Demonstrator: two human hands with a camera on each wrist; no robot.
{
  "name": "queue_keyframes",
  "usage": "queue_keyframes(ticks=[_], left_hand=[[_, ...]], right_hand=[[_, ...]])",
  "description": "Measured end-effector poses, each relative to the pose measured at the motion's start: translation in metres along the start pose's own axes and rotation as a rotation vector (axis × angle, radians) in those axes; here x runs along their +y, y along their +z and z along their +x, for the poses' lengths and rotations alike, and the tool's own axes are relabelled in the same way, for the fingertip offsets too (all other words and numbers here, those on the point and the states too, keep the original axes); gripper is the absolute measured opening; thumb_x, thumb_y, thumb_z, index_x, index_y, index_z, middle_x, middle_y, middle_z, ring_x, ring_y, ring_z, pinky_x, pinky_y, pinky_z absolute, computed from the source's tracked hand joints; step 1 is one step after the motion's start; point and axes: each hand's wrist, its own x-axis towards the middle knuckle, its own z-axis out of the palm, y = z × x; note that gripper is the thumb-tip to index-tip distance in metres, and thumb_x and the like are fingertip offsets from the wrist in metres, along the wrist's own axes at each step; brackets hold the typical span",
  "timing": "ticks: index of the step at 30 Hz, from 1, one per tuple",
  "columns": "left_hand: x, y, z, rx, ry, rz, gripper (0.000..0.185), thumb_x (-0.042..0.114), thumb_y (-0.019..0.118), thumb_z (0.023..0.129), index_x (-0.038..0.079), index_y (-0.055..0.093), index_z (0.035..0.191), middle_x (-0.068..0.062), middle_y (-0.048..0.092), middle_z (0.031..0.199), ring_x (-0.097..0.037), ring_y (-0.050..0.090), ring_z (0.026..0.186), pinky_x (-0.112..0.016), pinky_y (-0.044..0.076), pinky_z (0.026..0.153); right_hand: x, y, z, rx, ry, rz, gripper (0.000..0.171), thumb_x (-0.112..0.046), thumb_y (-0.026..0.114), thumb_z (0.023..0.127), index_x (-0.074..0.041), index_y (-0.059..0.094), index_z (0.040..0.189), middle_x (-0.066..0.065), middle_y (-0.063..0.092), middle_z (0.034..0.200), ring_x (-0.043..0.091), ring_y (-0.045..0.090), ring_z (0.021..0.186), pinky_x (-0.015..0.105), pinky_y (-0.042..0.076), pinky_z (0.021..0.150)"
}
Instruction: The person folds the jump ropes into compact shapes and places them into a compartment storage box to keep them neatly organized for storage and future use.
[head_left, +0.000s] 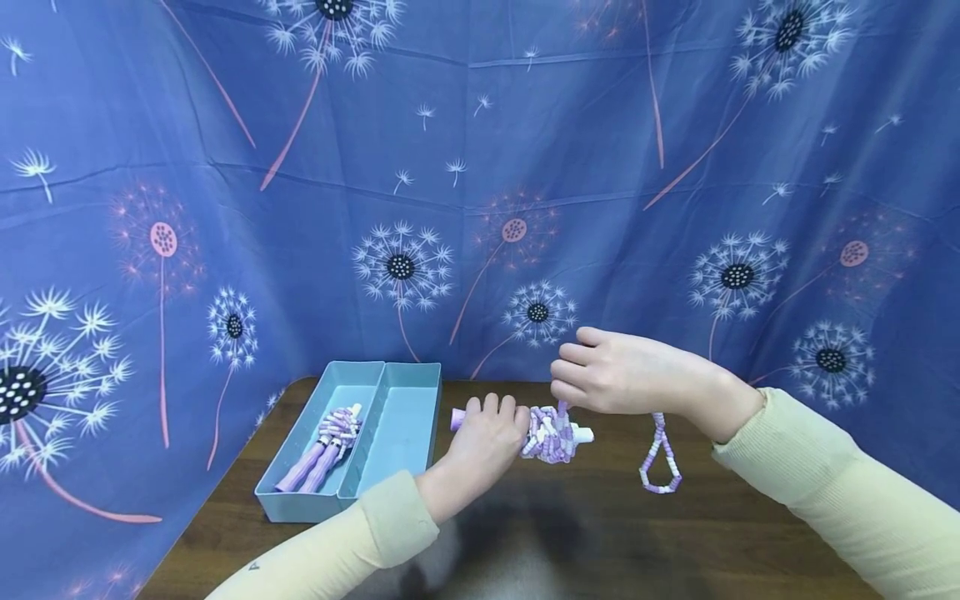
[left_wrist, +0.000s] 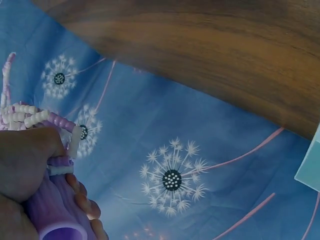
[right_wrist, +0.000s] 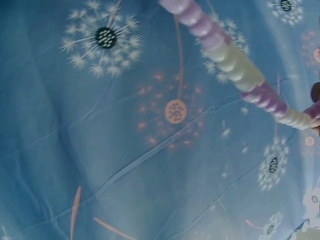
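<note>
A purple and white beaded skipping rope [head_left: 552, 435] is wound around its handles above the wooden table [head_left: 570, 542]. My left hand [head_left: 483, 446] grips the handles, whose purple end [left_wrist: 55, 220] shows in the left wrist view with beads [left_wrist: 30, 116] coiled around. My right hand [head_left: 607, 371] pinches the rope just above the bundle. A loose beaded loop [head_left: 660, 467] hangs below my right wrist. The beaded strand [right_wrist: 230, 60] crosses the right wrist view. A second wound skipping rope [head_left: 326, 446] lies in the left compartment of a teal tray [head_left: 397, 433].
The tray stands at the table's back left; its right compartment holds nothing. A blue dandelion-print cloth [head_left: 480, 167] hangs behind and around the table. The table's left edge [head_left: 202, 517] meets the cloth.
</note>
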Motion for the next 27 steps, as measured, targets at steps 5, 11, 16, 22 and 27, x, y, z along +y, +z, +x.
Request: queue_keyframes(ticks=[5, 11, 16, 22, 27], left_hand=[[0.006, -0.004, 0.0, 0.015, 0.042, -0.024, 0.009, 0.013, 0.049, 0.086, 0.017, 0.054, 0.079, 0.001, 0.048, 0.068, -0.015, 0.043, 0.058, -0.029, 0.03, 0.05], [0.011, -0.009, 0.0, 0.089, 0.098, -0.065, 0.022, 0.011, 0.039, 0.091, 0.018, 0.055, 0.077, 0.002, 0.049, 0.067, -0.015, 0.046, 0.059, -0.029, 0.031, 0.05], [0.012, -0.015, 0.002, 0.162, 0.143, -0.079, 0.023, 0.011, 0.04, 0.091, 0.018, 0.053, 0.074, 0.002, 0.046, 0.066, -0.015, 0.043, 0.057, -0.029, 0.028, 0.05], [0.013, -0.024, 0.003, 0.226, 0.207, -0.111, 0.02, 0.011, 0.038, 0.091, 0.017, 0.054, 0.081, 0.003, 0.05, 0.072, -0.015, 0.046, 0.061, -0.028, 0.031, 0.052], [0.011, -0.031, 0.006, 0.289, 0.213, -0.132, 0.035, 0.008, 0.023, 0.094, 0.016, 0.055, 0.083, 0.003, 0.052, 0.074, -0.015, 0.046, 0.061, -0.027, 0.03, 0.052]], right_hand=[[0.004, 0.009, -0.005, 0.01, -0.019, 0.03, 0.03, -0.009, 0.025, 0.1, -0.011, 0.053, 0.089, -0.001, 0.05, 0.076, 0.016, 0.043, 0.066, 0.029, 0.034, 0.06], [0.008, 0.018, -0.009, 0.009, -0.063, 0.048, 0.026, -0.009, 0.027, 0.098, -0.013, 0.05, 0.086, -0.002, 0.047, 0.076, 0.016, 0.039, 0.064, 0.029, 0.032, 0.06], [0.009, 0.027, -0.013, 0.006, -0.07, 0.089, 0.022, -0.011, 0.029, 0.098, -0.013, 0.048, 0.086, -0.003, 0.045, 0.076, 0.016, 0.036, 0.064, 0.029, 0.031, 0.06], [0.008, 0.038, -0.019, 0.006, -0.068, 0.105, 0.026, -0.02, 0.028, 0.102, -0.014, 0.049, 0.089, -0.003, 0.044, 0.078, 0.015, 0.036, 0.065, 0.028, 0.031, 0.061], [0.009, 0.048, -0.026, 0.017, -0.058, 0.097, 0.03, -0.021, 0.024, 0.104, -0.014, 0.05, 0.09, -0.003, 0.046, 0.079, 0.014, 0.038, 0.065, 0.027, 0.032, 0.06]])
